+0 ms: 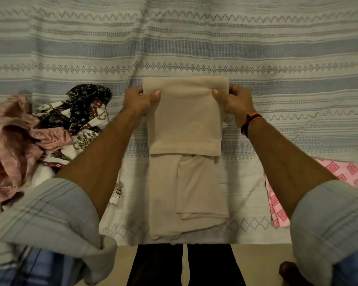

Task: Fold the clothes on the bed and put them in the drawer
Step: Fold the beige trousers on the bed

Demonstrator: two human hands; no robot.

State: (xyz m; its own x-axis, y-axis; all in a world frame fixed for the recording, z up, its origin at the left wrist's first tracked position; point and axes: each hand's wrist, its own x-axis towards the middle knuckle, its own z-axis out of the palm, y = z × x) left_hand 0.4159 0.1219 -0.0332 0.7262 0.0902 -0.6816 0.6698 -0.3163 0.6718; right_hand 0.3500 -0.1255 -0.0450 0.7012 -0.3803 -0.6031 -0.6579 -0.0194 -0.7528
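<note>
Beige garment (184, 141), lengthwise away from viewer

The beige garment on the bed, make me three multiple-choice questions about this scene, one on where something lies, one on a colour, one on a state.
1. Where is the unfolded pile of clothes?
A. left of the beige garment
B. right of it
C. on top of it

2. What colour is the patterned cloth at the right edge of the bed?
A. green
B. pink
C. black

3. How are the hands?
A. both flat on the bed
B. one hanging idle
C. both pinching the garment's folded edge

Answers: 1 A, the pile lies by the left arm. 2 B, pink with diamonds. 3 C, left hand and right hand pinch it.
</note>
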